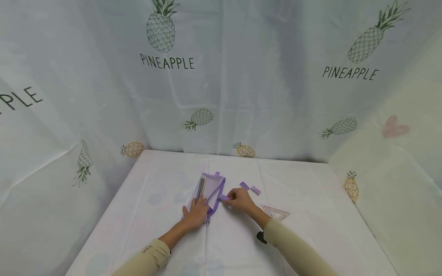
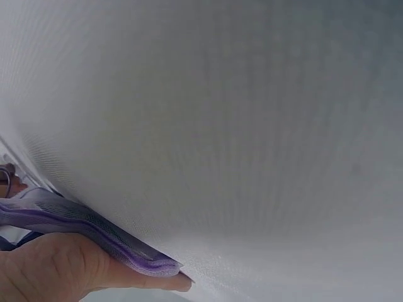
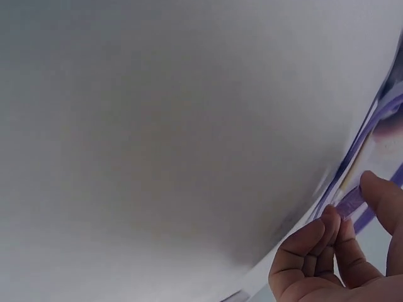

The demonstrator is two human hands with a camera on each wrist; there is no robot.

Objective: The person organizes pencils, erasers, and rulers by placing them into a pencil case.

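Observation:
A purple mesh pencil case [image 1: 215, 188] with a zip lies on the table, with several pencils [image 1: 201, 186] inside along its left side. My left hand [image 1: 195, 214] rests on its near part, fingers spread. In the left wrist view the thumb lies straight along the purple edge of the case [image 2: 119, 245]. At the case's right edge, my right hand [image 1: 239, 200] pinches a small purple eraser [image 3: 350, 202] between thumb and fingers. The eraser is beside the case's opening; whether it touches the edge, I cannot tell.
Two more small purple blocks, a left one [image 1: 244, 185] and a right one [image 1: 255, 190], lie beyond the right hand. A clear triangular set square [image 1: 276, 213] lies by the right forearm. Pineapple-printed cloth [image 1: 241, 96] hangs behind the white-covered table [image 1: 304, 237].

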